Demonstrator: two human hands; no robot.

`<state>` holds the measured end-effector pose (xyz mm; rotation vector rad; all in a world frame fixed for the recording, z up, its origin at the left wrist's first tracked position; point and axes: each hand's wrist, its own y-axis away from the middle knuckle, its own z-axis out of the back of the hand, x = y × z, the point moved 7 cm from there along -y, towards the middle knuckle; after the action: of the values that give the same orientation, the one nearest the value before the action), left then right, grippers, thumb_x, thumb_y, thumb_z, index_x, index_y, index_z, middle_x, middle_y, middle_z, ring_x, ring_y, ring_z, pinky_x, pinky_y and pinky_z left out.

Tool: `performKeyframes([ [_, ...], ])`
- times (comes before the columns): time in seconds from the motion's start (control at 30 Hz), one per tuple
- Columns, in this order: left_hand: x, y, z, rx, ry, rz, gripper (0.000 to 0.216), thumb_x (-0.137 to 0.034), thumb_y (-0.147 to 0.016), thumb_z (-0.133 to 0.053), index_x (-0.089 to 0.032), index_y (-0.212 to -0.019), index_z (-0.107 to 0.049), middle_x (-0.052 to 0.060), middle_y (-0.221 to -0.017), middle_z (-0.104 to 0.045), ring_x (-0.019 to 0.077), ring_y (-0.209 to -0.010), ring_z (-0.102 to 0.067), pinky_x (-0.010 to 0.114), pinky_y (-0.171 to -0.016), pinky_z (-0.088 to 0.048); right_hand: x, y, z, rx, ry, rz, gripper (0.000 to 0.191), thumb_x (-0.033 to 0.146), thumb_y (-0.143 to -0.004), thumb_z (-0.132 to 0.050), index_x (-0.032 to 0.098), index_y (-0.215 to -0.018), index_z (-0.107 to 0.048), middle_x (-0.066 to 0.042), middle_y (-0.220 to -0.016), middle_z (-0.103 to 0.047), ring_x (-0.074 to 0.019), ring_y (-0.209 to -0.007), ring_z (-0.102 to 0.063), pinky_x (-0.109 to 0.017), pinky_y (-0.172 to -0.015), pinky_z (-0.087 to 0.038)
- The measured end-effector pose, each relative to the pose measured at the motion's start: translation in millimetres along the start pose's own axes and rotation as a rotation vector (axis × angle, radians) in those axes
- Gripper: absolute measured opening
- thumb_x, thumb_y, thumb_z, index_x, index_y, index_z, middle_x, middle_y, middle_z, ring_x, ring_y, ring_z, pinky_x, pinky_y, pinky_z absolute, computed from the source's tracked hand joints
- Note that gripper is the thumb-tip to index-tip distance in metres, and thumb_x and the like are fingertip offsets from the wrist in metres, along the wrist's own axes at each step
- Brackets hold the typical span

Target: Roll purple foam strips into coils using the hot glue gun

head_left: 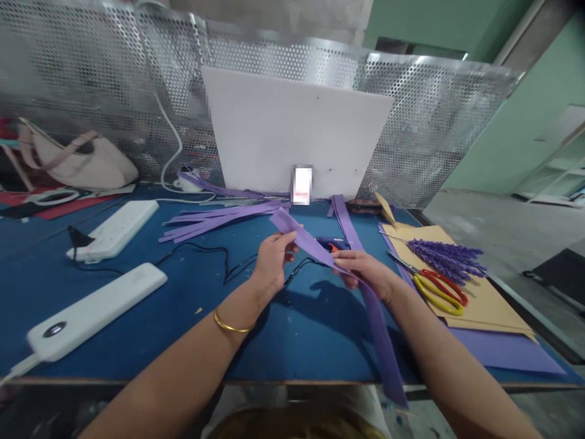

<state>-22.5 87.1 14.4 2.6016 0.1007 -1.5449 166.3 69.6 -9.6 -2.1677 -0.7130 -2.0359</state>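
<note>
A long purple strip (315, 247), apparently paper or felt, stretches between my two hands above the blue table. My left hand (276, 253) pinches it near its upper end. Farther along, my right hand (363, 271) grips the strip, whose loose tail hangs over the table's front edge. Behind the strip lies a dark blue glue gun (333, 244) with an orange trigger, partly covered by the strip and my right hand. Another purple strip (345, 222) runs back from beside the glue gun toward the white board.
Several cut purple strips (219, 221) lie at the back left. White power strips (98, 311) and black cords occupy the left side. Red-and-yellow scissors (439, 292) and a purple lavender bunch (448, 259) rest on tan sheets (493, 311) at right. A white board (297, 134) stands behind.
</note>
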Motion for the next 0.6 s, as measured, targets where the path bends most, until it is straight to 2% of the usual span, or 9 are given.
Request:
performKeyframes([
  [0.07, 6.9, 0.6, 2.8, -0.037, -0.034, 0.037, 0.025, -0.026, -0.053, -0.08, -0.012, -0.071, -0.068, -0.001, -0.06, -0.06, 0.009, -0.053, -0.053, 0.02, -0.045, -0.031, 14.4, 0.3, 26.0, -0.178, 0.17, 0.111, 0.039, 0.043, -0.067, -0.081, 0.015, -0.093, -0.069, 0.004, -0.06, -0.058, -0.0052, -0.04, -0.039, -0.021, -0.039, -0.03],
  [0.17, 18.9, 3.5, 0.9, -0.034, -0.06, 0.099, 0.023, -0.023, -0.051, -0.08, -0.013, -0.065, -0.064, -0.001, -0.056, -0.06, 0.0103, -0.052, -0.056, 0.02, -0.044, -0.033, 36.2, 8.5, 48.6, -0.368, 0.48, 0.26, 0.036, 0.047, -0.072, -0.075, 0.017, -0.092, -0.069, 0.005, -0.059, -0.054, -0.0085, -0.048, -0.042, -0.022, -0.045, -0.03],
  [0.27, 25.4, 4.4, 0.2, -0.048, -0.056, 0.145, 0.02, -0.02, -0.053, -0.079, -0.012, -0.063, -0.063, -0.001, -0.052, -0.059, 0.0104, -0.049, -0.056, 0.02, -0.042, -0.034, 50.5, 20.2, 55.3, -0.397, 0.741, 0.297, 0.035, 0.053, -0.08, -0.066, 0.019, -0.084, -0.07, 0.002, -0.064, -0.059, -0.0123, -0.057, -0.048, -0.024, -0.053, -0.035],
  [0.4, 20.8, 1.3, 7.8, -0.157, -0.01, 0.166, 0.012, -0.014, -0.059, -0.075, -0.012, -0.063, -0.064, -0.001, -0.052, -0.061, 0.0087, -0.046, -0.056, 0.018, -0.041, -0.035, 56.0, 33.6, 76.1, -0.379, 0.824, 0.202, 0.05, 0.064, -0.088, -0.051, 0.019, -0.085, -0.073, -0.003, -0.075, -0.067, -0.0177, -0.066, -0.057, -0.028, -0.059, -0.04],
  [0.43, 19.6, 0.8, 9.4, -0.178, 0.005, 0.176, 0.01, -0.013, -0.061, -0.074, -0.012, -0.063, -0.065, -0.001, -0.052, -0.061, 0.0085, -0.046, -0.056, 0.018, -0.041, -0.035, 58.1, 36.6, 84.2, -0.422, 0.857, 0.195, 0.051, 0.065, -0.088, -0.05, 0.019, -0.087, -0.073, -0.004, -0.076, -0.068, -0.0192, -0.068, -0.058, -0.029, -0.061, -0.041],
  [0.47, 19.2, 0.8, 10.6, -0.191, 0.018, 0.189, 0.008, -0.012, -0.064, -0.073, -0.012, -0.063, -0.065, -0.001, -0.052, -0.061, 0.0083, -0.046, -0.056, 0.018, -0.041, -0.036, 62.2, 40.8, 94.0, -0.533, 0.914, 0.198, 0.051, 0.064, -0.088, -0.05, 0.018, -0.086, -0.073, -0.006, -0.076, -0.068, -0.0212, -0.07, -0.059, -0.031, -0.063, -0.042],
  [0.53, 21.8, 2.6, 11.1, -0.199, 0.033, 0.228, 0.006, -0.01, -0.067, -0.071, -0.011, -0.064, -0.065, 0.0, -0.053, -0.062, 0.0083, -0.046, -0.057, 0.018, -0.041, -0.037, 75.2, 55.4, 108.7, -0.911, 1.083, 0.248, 0.047, 0.059, -0.09, -0.05, 0.017, -0.091, -0.071, -0.01, -0.079, -0.068, -0.027, -0.077, -0.061, -0.038, -0.072, -0.044],
  [0.6, 27.8, 6.5, 8.6, -0.178, 0.043, 0.27, 0.005, -0.01, -0.07, -0.07, -0.011, -0.066, -0.067, 0.001, -0.055, -0.063, 0.0089, -0.047, -0.058, 0.019, -0.043, -0.039, 88.1, 73.9, 97.1, -1.306, 1.259, 0.429, 0.045, 0.052, -0.092, -0.05, 0.013, -0.105, -0.068, -0.017, -0.093, -0.069, -0.0339, -0.092, -0.062, -0.049, -0.086, -0.042],
])
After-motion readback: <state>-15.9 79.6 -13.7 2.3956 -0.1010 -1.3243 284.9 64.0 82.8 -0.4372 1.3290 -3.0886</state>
